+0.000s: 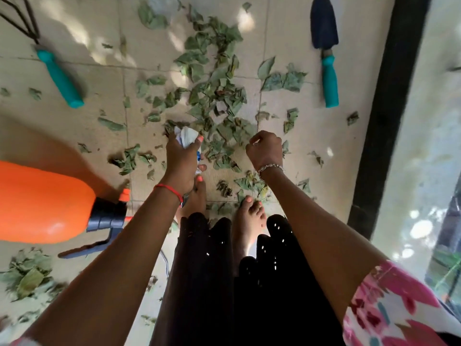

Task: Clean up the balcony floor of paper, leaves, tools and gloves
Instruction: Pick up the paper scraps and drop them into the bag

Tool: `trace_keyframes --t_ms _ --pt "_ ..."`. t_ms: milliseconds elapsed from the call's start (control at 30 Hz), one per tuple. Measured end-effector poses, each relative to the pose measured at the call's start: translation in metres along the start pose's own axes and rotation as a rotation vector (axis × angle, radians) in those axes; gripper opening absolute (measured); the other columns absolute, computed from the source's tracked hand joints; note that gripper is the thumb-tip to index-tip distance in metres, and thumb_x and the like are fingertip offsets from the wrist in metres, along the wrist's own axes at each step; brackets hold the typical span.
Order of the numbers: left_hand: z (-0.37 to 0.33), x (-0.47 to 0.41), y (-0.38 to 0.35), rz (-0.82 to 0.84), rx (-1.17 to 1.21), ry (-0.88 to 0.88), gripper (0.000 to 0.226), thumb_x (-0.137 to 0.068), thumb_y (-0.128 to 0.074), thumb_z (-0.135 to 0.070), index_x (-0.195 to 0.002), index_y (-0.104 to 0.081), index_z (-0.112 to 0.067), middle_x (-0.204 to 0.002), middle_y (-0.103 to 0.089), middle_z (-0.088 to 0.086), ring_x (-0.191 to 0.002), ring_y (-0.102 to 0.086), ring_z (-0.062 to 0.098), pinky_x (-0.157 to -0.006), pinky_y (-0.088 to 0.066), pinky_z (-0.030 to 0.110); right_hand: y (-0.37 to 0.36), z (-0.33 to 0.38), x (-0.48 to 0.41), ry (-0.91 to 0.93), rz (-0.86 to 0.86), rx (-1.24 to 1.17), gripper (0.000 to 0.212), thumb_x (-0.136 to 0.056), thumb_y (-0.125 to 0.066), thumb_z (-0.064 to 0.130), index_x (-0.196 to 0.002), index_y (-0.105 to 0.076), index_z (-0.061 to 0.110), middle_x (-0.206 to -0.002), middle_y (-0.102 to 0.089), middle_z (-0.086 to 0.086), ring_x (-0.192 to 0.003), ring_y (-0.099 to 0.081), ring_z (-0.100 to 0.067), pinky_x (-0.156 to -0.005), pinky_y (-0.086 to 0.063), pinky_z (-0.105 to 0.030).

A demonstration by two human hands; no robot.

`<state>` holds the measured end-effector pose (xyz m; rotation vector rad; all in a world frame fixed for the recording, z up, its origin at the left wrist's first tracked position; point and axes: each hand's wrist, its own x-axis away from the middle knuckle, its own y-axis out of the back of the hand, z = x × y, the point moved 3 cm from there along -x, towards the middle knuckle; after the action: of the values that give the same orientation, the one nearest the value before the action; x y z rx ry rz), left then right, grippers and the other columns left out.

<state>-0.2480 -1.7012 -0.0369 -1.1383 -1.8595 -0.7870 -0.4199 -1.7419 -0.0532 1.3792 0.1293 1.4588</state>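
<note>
On the tiled balcony floor [306, 131], view straight down from the head camera. Orange sprayer bottle [42, 203] lies on its side at 9 o'clock, dark nozzle end pointing toward frame centre. Black frame post [381, 121] runs up the 3 o'clock edge, glass beyond it. Torn green leaves [217, 101] are scattered from centre up to 12 o'clock, densest just above the hands; a smaller leaf heap [27, 278] sits at 8 o'clock. Trowel [329, 78] with a teal handle and dark blade lies at 1 o'clock, blade pointing away from the person, apart from the leaves. Hand rake [59, 78] with a teal handle lies at 10 o'clock, black prongs running off the top-left corner. Bare feet [249, 221] stand at 6 o'clock among loose leaf bits.

Left hand [183, 158], red thread on the wrist, is just left of centre, fingers curled round a crumpled white paper [187, 137], low over the near edge of the leaves. Right hand [264, 151], chain bracelet on the wrist, is just right of centre above the leaves, fingers curled in, back of the hand to the camera; cannot tell whether it pinches anything.
</note>
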Motion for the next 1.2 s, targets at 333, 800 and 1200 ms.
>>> trace_keyframes --t_ms 333,800,1200 --pt "0.027 0.035 0.008 0.049 -0.086 0.033 0.042 -0.095 -0.052 -0.007 -0.133 -0.035 0.0 -0.079 -0.05 0.012 -0.044 -0.043 0.013 -0.036 -0.03 0.011 0.011 -0.032 0.044 0.016 0.101 -0.061 0.028 -0.077 -0.073 0.016 -0.075 -0.067 -0.011 -0.051 -0.047 -0.002 -0.045 -0.037 -0.004 -0.045 -0.034 -0.009" --pt "0.023 0.178 0.048 0.064 -0.115 0.029 0.055 -0.093 -0.056 -0.009 -0.141 -0.03 -0.016 -0.107 -0.047 0.011 -0.064 -0.044 0.019 -0.052 -0.028 0.022 0.062 -0.043 0.165 -0.04 0.174 0.14 0.047 -0.082 -0.062 0.035 -0.051 -0.036 0.013 -0.071 -0.054 -0.013 -0.068 -0.048 -0.021 -0.064 -0.041 -0.029" --pt "0.035 0.267 0.084 0.093 -0.247 -0.053 0.058 -0.095 -0.051 -0.008 -0.146 -0.024 -0.012 -0.145 -0.038 0.013 -0.038 -0.047 0.001 -0.034 -0.032 0.011 0.087 -0.047 0.282 0.018 0.084 0.15 0.04 -0.085 -0.051 0.035 -0.096 -0.061 -0.002 -0.102 -0.062 -0.022 -0.096 -0.059 -0.036 -0.074 -0.044 -0.033"
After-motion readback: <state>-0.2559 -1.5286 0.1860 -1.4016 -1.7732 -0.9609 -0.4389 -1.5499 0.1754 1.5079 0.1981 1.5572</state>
